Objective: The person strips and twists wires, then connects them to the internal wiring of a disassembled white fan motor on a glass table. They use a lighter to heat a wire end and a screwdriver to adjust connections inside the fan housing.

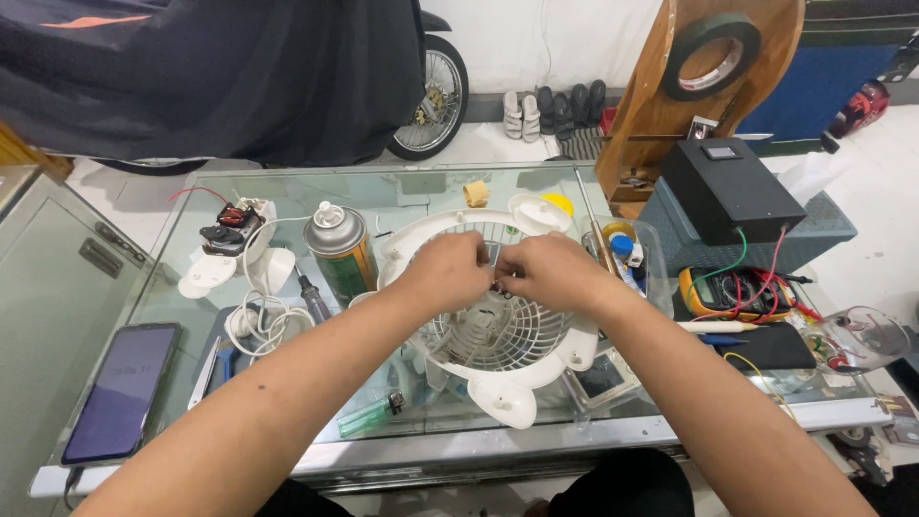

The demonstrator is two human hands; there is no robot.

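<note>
Hands: both met over the middle of the white fan grille (498,325), fingertips pinched together on a small dark part at its hub; what that part was could not be told. Left hand (448,271) closed, knuckles up, coming in from the near left. Right hand (548,271) closed likewise, coming in from the near right; the two nearly touched, neither clearly nearer the part than the other.

Fan grille: round, lying flat on the glass surface (402,187), straight ahead of the person, its hub directly under the fingertips. No long axis; mounting lugs stood out at its rim, one at the near edge.

Left of the grille: a spray can (340,251) upright, just beside the rim; a small motor unit with white cord (235,230) farther left; a phone (120,391) at the near left edge.

Right of the grille: a clear tub of small items (622,249), a multimeter (732,292) with red and green leads, a black box (728,187) beyond it.
</note>
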